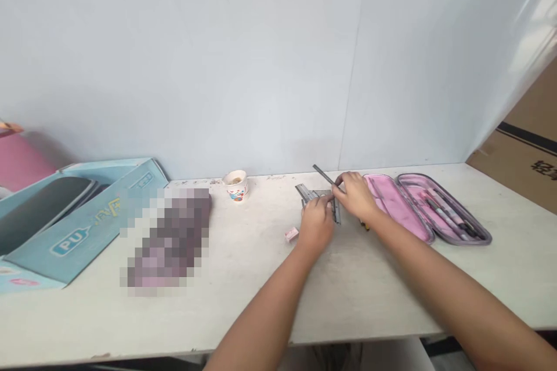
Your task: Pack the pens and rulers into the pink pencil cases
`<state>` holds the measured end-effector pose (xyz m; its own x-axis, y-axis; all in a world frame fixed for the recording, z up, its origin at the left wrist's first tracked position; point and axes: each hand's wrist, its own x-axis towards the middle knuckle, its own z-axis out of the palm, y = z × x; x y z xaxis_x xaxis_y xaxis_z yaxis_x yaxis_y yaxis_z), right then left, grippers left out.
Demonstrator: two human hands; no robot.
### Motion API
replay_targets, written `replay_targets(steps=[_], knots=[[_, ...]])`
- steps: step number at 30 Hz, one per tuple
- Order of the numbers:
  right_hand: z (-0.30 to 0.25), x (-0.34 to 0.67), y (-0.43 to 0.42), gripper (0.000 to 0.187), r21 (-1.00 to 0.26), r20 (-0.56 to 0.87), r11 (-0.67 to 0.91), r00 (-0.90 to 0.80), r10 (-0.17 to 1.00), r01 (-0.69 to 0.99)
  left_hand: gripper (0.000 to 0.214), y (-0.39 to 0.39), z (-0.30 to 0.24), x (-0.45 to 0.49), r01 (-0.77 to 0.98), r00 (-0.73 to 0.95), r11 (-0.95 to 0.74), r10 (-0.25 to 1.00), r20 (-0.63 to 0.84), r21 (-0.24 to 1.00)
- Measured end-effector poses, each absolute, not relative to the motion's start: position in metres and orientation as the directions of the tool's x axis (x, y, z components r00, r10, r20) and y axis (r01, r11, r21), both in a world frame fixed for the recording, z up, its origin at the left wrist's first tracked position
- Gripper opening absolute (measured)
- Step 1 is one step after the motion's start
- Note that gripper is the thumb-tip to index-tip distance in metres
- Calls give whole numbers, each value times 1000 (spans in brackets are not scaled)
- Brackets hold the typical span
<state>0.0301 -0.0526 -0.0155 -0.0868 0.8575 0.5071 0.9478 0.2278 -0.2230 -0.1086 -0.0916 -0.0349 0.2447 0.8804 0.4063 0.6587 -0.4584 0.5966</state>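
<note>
Near the middle of the table, my left hand (317,219) is closed over several flat grey rulers (306,191), one of which looks like a set square; its fingers partly hide them. Just right of it, my right hand (355,195) grips a narrow dark ruler (322,174) that slants up to the left. The fingertips of both hands nearly meet. A small pink and white eraser (291,235) lies left of my left wrist. Under my right wrist, a small yellow and black item (364,225) shows only in part.
An open pink pencil case (420,208) with several pens lies right of my right hand. A paper cup (236,186) stands near the wall. To the left are a blurred purple object (172,240) and a light-blue box (87,232). Cardboard boxes (522,133) stand at right.
</note>
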Motion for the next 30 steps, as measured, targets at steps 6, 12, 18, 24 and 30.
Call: replay_targets(steps=[6, 12, 18, 24, 30], knots=[[-16, 47, -108, 15, -93, 700, 448, -262, 664, 889, 31, -99, -24, -95, 468, 249, -501, 865, 435, 728], [-18, 112, -135, 16, 13, 760, 423, -284, 585, 906, 31, -97, -9, -26, 351, 251, -459, 886, 390, 816], [-36, 185, -146, 19, -166, 786, 150, 39, 617, 975, 34, -88, 0, 68, 443, 418, -511, 844, 335, 737], [-48, 219, -143, 18, -255, 605, -238, 347, 717, 937, 32, -91, -16, 119, 675, 616, -646, 759, 209, 358], [-49, 219, -146, 25, -218, 493, -341, 405, 770, 914, 35, -96, -30, 114, 652, 671, -708, 706, 227, 272]])
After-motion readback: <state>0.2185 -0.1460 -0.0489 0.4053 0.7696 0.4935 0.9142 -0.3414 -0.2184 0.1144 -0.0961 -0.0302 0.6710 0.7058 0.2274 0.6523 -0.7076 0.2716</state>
